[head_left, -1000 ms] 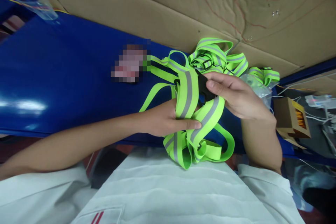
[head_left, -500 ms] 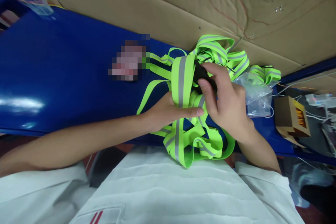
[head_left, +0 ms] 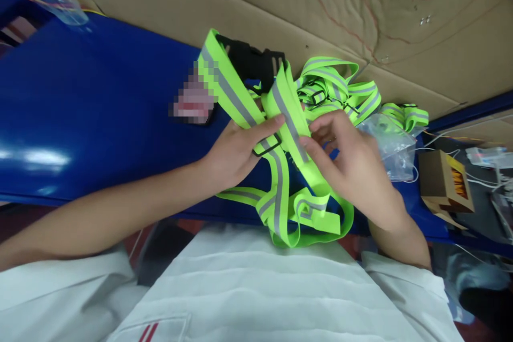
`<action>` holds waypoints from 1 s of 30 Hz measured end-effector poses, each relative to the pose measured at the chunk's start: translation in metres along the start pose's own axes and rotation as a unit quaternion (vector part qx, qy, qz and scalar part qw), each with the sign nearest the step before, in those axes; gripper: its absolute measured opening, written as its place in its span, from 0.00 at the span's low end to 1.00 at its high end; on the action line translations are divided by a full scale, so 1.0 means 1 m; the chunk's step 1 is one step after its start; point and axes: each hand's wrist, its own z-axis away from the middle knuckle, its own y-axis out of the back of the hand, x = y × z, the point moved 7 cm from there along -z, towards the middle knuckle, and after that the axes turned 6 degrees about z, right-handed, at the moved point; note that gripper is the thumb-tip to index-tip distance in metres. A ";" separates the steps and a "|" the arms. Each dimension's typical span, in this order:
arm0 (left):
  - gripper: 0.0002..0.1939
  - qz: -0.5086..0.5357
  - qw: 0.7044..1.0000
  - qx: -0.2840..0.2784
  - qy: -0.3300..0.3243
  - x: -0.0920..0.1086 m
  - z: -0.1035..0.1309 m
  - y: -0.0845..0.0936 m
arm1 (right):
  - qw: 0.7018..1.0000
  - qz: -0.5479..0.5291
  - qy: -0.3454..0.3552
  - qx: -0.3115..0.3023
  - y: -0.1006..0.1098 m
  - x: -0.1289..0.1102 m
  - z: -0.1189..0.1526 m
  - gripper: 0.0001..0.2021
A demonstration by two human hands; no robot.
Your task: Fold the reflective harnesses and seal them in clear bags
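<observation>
A neon-green reflective strap [head_left: 232,97] with a grey stripe runs through both hands and loops down over the table's near edge. My left hand [head_left: 236,152] is closed on it, thumb across the webbing beside a black slide adjuster [head_left: 267,145]. My right hand [head_left: 344,155] pinches the strap's right-hand band between thumb and fingers. Above the hands, a black side-release buckle [head_left: 252,59] joins the two bands at the top of the loop. Some of my fingers are hidden behind the webbing.
More green straps [head_left: 332,77] lie heaped behind my right hand, near a clear plastic bag [head_left: 387,144]. An open cardboard box [head_left: 436,181] stands at the right. A blurred-out item [head_left: 194,101] rests on the blue table [head_left: 100,107]. Cardboard [head_left: 248,21] lines the back.
The black buckle has left my right hand and now sits higher and further left on the strap loop. My right hand has shifted to the green webbing; the slide adjuster has come into view.
</observation>
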 end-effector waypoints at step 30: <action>0.21 -0.179 0.962 -0.178 0.107 -0.036 0.015 -0.010 | 0.969 -0.220 0.008 -0.114 -0.034 0.031 -0.020 0.13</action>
